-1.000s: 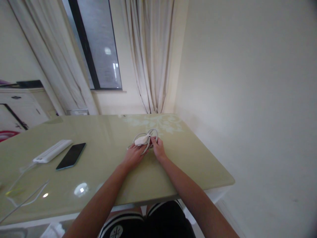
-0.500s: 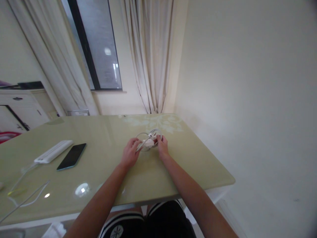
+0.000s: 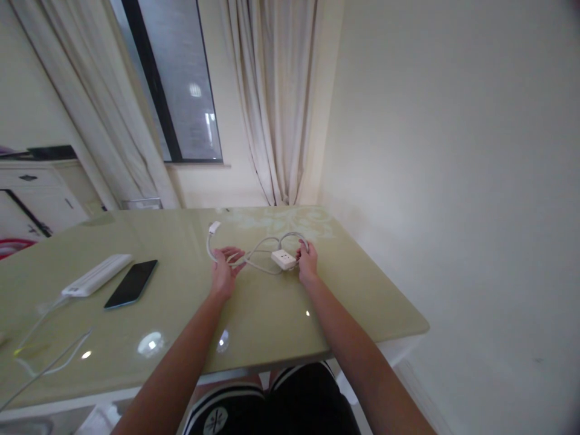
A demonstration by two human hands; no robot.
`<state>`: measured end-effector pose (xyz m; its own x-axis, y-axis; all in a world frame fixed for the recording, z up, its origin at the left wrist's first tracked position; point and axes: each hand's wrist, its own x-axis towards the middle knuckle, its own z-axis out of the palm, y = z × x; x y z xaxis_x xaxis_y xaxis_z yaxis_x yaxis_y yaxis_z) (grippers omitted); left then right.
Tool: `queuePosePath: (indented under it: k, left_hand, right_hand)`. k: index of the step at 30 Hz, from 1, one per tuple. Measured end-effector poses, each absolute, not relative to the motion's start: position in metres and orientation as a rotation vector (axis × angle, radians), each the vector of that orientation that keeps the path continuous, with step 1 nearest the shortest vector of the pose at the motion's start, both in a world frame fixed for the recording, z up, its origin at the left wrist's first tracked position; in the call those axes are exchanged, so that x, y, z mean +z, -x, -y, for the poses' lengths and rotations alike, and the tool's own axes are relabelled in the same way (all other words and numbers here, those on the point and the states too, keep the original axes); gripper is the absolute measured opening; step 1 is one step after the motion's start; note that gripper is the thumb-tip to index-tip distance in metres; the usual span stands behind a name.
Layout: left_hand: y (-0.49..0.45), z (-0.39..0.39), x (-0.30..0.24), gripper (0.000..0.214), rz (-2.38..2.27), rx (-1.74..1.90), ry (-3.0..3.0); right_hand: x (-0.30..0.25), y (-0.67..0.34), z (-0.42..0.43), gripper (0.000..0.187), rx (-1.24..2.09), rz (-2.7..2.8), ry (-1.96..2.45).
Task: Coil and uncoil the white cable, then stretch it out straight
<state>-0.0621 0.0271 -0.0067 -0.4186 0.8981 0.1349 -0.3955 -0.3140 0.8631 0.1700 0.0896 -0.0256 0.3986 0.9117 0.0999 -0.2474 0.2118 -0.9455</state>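
A white extension socket (image 3: 283, 260) with dark outlet holes hangs or rests between my hands, its loops of pale power cord (image 3: 265, 269) around it. My left hand (image 3: 224, 272) holds a length of this cord loosely, fingers stretched to the right, with the cord running between thumb and fingers. From that hand the cord curves up to a white plug (image 3: 214, 228) on its free end. My right hand (image 3: 307, 260) is closed around the looped cord just right of the socket. Whether the socket touches the table cannot be made out.
On the glossy table (image 3: 263, 326), a white power strip (image 3: 97, 275) and a dark phone (image 3: 131, 284) lie to the left. A white cable (image 3: 54, 367) trails at the near left. A wall (image 3: 453, 181) borders the right; curtains (image 3: 276, 109) hang behind.
My hands have moved apart, the left one leftward and the right slightly rightward. The bundled cord has opened into wider loops, and the plug end now stands out at the left.
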Motion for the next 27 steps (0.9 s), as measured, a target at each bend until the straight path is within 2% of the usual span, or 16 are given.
queuePosePath:
  k: [10,17,22,25,27]
  left_hand:
    - [0.074,-0.037,-0.008,0.046,-0.865,1.755,-0.397]
    - [0.074,-0.028,0.003,0.038,-0.656,1.729,-0.358]
    - [0.065,-0.022,0.006,0.021,-0.579,1.699,-0.49]
    - [0.053,-0.018,0.004,0.025,-0.581,1.632,-0.634]
    - [0.046,-0.013,0.004,0.03,-0.606,1.581,-0.761]
  right_hand:
    - [-0.021,-0.18,-0.095,0.037,0.827,0.96,0.915]
    - [-0.016,-0.177,-0.084,0.038,1.053,1.068,0.897]
    - [-0.021,-0.168,-0.077,0.042,1.148,1.161,0.87]
    - [-0.022,-0.163,-0.076,0.039,1.024,1.274,1.005]
    - [-0.019,-0.162,-0.072,0.04,0.765,1.347,1.191]
